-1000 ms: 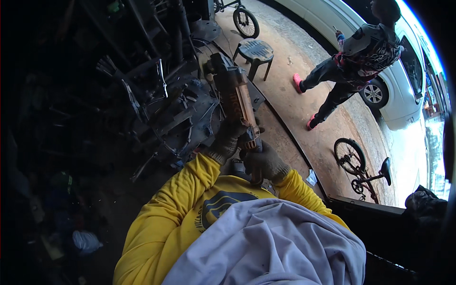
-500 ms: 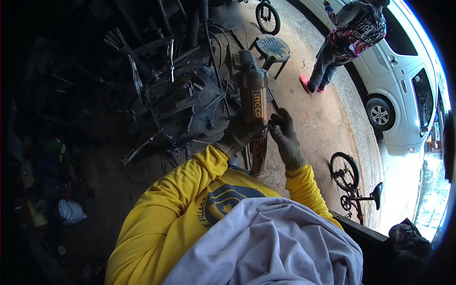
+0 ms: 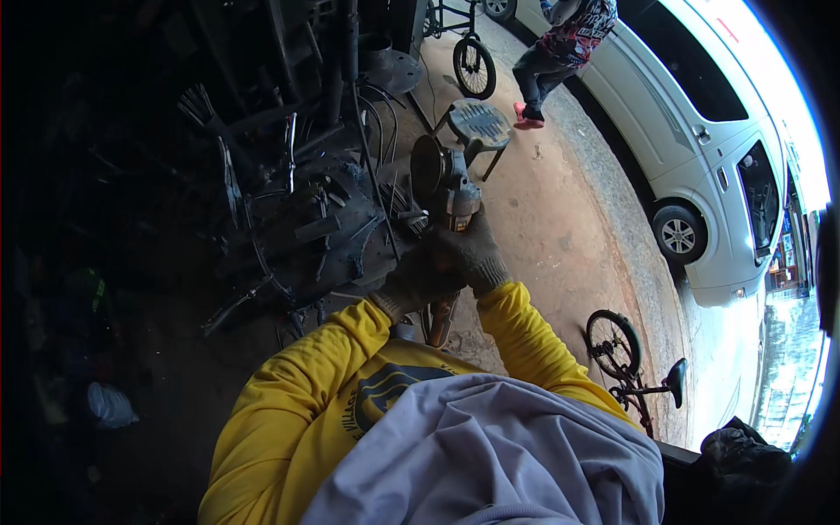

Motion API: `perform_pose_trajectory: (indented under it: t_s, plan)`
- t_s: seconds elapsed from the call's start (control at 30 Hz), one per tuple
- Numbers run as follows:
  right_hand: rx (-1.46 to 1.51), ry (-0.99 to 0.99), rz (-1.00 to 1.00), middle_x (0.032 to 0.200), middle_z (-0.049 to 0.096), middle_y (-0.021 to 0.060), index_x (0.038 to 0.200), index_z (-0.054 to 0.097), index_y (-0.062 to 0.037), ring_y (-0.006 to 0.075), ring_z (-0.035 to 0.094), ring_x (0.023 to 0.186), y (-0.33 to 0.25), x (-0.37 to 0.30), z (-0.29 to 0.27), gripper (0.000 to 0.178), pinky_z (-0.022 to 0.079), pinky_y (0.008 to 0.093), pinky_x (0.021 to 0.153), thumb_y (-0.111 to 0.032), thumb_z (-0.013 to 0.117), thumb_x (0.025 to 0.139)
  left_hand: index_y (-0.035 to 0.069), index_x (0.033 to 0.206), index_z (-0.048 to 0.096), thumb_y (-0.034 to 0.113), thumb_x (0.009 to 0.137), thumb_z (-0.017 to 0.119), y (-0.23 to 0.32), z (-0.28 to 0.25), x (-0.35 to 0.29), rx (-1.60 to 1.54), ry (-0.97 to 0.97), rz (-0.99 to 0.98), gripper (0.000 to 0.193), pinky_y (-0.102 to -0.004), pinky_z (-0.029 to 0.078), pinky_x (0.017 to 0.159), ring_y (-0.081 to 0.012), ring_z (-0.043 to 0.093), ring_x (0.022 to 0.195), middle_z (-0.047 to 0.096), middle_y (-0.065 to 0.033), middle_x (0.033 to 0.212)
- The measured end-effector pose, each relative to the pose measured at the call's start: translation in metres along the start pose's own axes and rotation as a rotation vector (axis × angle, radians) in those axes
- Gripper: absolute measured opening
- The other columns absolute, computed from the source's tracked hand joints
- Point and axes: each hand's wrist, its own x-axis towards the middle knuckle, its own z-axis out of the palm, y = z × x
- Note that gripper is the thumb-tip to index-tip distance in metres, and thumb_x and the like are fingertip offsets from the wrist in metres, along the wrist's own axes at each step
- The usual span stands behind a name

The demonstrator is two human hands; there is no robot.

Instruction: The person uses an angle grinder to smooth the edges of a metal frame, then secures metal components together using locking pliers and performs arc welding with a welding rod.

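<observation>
An angle grinder (image 3: 460, 194) is held upright in front of my chest, with its head pointing away from me and its round disc (image 3: 428, 164) on the left side. My left hand (image 3: 420, 278), in a dark work glove, is closed around the middle of the body. Just above it my gloved right hand (image 3: 479, 254) wraps the body close below the metal head. The rear end of the grinder (image 3: 442, 319) shows under my hands, near my yellow shirt. My hands hide most of the casing and the fingertips.
Dark metal rods and welded parts (image 3: 328, 219) crowd the left. Beyond the grinder stands a plastic stool (image 3: 479, 124), with a bicycle wheel (image 3: 474, 68) behind it. A person (image 3: 560, 52) stands beside a white van (image 3: 700, 131). A small bicycle (image 3: 626, 350) is at the right.
My right hand has moved from beside the grinder's lower body to grip it below the head. The grinder has turned, showing its disc. The person has shifted up and left in view.
</observation>
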Motion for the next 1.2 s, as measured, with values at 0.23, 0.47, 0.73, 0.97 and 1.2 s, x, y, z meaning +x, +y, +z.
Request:
perform_pose_trajectory:
  t_s: [0.23, 0.47, 0.73, 0.97, 1.2]
  plan:
    - [0.212, -0.172, -0.090, 0.108, 0.068, 0.0066, 0.125, 0.057, -0.0032, 0.0155, 0.066, 0.094, 0.005, 0.016, 0.001, 0.053, 0.055, 0.0313, 0.079, -0.015, 0.083, 0.080, 0.012, 0.135, 0.056, 0.055, 0.085, 0.069, 0.001, -0.022, 0.002, 0.029, -0.076, -0.124, 0.067, -0.0426, 0.047, 0.104, -0.0321, 0.059, 0.121, 0.063, -0.0165, 0.126]
    - [0.274, -0.194, -0.086, 0.109, 0.067, 0.0114, 0.129, 0.055, -0.0024, 0.0236, 0.069, 0.092, 0.056, 0.060, -0.036, 0.045, 0.059, 0.0374, 0.080, -0.009, 0.070, 0.087, 0.011, 0.132, 0.058, 0.039, 0.092, 0.063, 0.003, -0.074, -0.047, 0.626, -0.097, -0.277, 0.049, -0.0464, 0.053, 0.087, -0.0322, 0.065, 0.102, 0.065, -0.0157, 0.115]
    - [0.212, -0.265, -0.011, 0.115, 0.067, 0.0113, 0.131, 0.052, -0.0014, 0.0201, 0.067, 0.101, 0.106, 0.054, -0.046, 0.060, 0.055, 0.0355, 0.090, -0.011, 0.080, 0.079, 0.012, 0.113, 0.066, 0.020, 0.094, 0.053, -0.062, -0.078, -0.059, 1.125, 0.017, -0.421, 0.025, -0.0410, 0.055, 0.084, -0.0270, 0.067, 0.102, 0.069, -0.0087, 0.109]
    - [0.068, -0.306, 0.047, 0.120, 0.066, 0.0109, 0.133, 0.051, -0.0018, 0.0207, 0.064, 0.108, 0.134, 0.032, -0.038, 0.068, 0.052, 0.0359, 0.095, -0.013, 0.083, 0.074, 0.011, 0.108, 0.066, 0.020, 0.087, 0.063, -0.077, -0.069, -0.052, 1.013, 0.117, -0.272, 0.024, -0.0431, 0.053, 0.079, -0.0296, 0.065, 0.093, 0.066, -0.0100, 0.097]
    - [-0.088, -0.303, 0.090, 0.122, 0.066, 0.0162, 0.134, 0.049, -0.0004, 0.0275, 0.064, 0.113, 0.141, 0.036, -0.037, 0.079, 0.049, 0.0391, 0.100, -0.022, 0.087, 0.068, 0.014, 0.109, 0.066, 0.017, 0.085, 0.065, -0.077, -0.066, -0.037, 0.956, 0.101, -0.336, 0.025, -0.0430, 0.053, 0.079, -0.0294, 0.065, 0.092, 0.066, -0.0103, 0.099]
